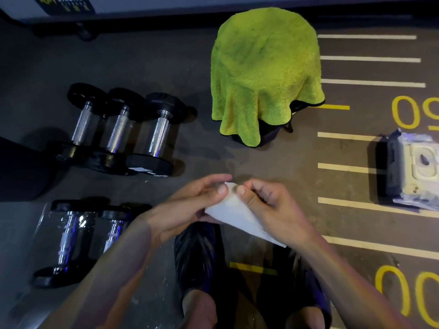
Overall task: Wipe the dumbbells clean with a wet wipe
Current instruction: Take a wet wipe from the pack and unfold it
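While both hands pinch white wet wipe (234, 213) between them — left hand (190, 207), right hand (268, 205) — dumbbells (118, 131) sit on floor, far left.

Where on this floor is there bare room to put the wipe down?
Bare floor lies between the three far dumbbells, the green towel and both hands. More lies between the towel and the wipe pack. It is crowded on the left, around the near dumbbells, and below the wipe, by the feet.
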`<state>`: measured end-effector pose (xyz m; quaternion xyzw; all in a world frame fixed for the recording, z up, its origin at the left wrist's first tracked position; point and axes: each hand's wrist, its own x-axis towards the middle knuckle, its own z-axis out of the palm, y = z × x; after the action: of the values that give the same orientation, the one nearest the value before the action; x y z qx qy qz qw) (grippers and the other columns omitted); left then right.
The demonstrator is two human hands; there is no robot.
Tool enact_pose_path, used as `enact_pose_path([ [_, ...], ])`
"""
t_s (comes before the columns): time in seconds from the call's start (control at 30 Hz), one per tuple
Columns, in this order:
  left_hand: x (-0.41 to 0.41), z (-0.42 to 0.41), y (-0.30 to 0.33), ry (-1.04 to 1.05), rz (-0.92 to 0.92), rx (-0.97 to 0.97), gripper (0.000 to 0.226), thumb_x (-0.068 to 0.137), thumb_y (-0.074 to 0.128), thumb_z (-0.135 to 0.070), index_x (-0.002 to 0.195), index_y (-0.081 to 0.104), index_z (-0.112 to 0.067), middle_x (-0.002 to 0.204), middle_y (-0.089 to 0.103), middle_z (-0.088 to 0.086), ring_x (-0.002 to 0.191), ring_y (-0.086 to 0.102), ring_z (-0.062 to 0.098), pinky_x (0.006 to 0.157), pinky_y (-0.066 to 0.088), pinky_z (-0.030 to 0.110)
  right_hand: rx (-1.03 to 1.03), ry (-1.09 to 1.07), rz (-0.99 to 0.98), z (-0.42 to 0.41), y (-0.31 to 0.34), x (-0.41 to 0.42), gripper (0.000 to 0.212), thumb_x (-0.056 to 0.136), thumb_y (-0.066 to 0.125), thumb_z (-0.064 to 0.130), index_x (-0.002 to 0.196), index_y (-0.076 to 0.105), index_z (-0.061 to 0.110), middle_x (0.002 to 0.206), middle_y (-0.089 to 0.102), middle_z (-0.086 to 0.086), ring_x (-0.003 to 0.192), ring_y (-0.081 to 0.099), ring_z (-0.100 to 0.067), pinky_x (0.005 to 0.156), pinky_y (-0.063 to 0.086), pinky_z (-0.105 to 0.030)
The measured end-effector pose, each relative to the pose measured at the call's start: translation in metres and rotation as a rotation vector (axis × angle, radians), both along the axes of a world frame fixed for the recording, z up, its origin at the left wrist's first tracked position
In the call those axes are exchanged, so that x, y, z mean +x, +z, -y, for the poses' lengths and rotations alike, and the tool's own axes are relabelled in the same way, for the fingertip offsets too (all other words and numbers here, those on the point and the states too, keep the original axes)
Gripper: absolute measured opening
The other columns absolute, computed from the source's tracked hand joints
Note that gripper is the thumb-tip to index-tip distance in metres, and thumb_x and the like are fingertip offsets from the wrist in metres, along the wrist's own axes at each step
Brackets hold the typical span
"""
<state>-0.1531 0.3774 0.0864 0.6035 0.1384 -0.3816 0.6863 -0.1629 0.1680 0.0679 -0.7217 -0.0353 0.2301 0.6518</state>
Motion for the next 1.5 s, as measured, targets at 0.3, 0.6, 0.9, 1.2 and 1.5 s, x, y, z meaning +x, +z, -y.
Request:
enact_pose_path([
  [0.3,0.006,0.0,0.003,0.32,0.403,0.19,0.02,0.09,0.079,-0.01,0.103,0.077,-0.025,0.079,0.068,-0.013,0.076,0.061,0.001,0.071,0.048,0.014,0.185,-0.11,-0.17,0.014,-0.007,-0.001,0.028,0.08,0.077,0.023,0.104,0.072,0.009,0.087,0.077,-0.002,0.071,0.067,-0.007,0.063,0.051,-0.018],
  [0.6,-0.001,0.001,-0.001,0.379,0.586,0.388,0.026,0.097,0.073,-0.008,0.11,0.076,-0.03,0.074,0.052,-0.008,0.069,0.053,0.007,0.067,0.045,0.014,0.14,-0.231,-0.205,0.018,-0.011,-0.001,0.011,0.095,0.068,0.015,0.087,0.074,0.01,0.07,0.073,-0.003,0.058,0.062,-0.011,0.051,0.049,-0.017],
  [0.9,0.001,0.0,-0.005,0.343,0.559,0.382,0.02,0.09,0.072,-0.025,0.109,0.077,-0.031,0.075,0.055,-0.01,0.069,0.052,0.006,0.065,0.042,0.015,0.071,-0.219,-0.115,0.021,-0.007,0.002,0.044,0.093,0.062,0.042,0.067,0.059,0.006,0.061,0.048,-0.004,0.056,0.043,-0.014,0.048,0.036,-0.019],
  [1.2,0.002,-0.016,-0.011,0.269,0.433,0.256,0.031,0.085,0.077,-0.015,0.113,0.074,-0.028,0.088,0.066,-0.004,0.084,0.064,0.006,0.078,0.052,0.017,0.289,-0.224,-0.31,0.015,-0.01,0.02,0.028,0.08,0.082,0.032,0.098,0.073,0.012,0.092,0.077,-0.007,0.082,0.069,-0.015,0.07,0.058,-0.027],
  [1.5,0.024,-0.029,-0.004,-0.069,0.27,0.086,0.023,0.091,0.077,-0.025,0.108,0.074,-0.011,0.1,0.071,0.005,0.093,0.066,0.017,0.083,0.052,0.027,0.033,0.185,-0.075,-0.014,0.02,0.089,0.021,0.085,0.081,0.024,0.094,0.074,0.007,0.089,0.072,-0.025,0.074,0.063,-0.02,0.065,0.046,-0.036],
])
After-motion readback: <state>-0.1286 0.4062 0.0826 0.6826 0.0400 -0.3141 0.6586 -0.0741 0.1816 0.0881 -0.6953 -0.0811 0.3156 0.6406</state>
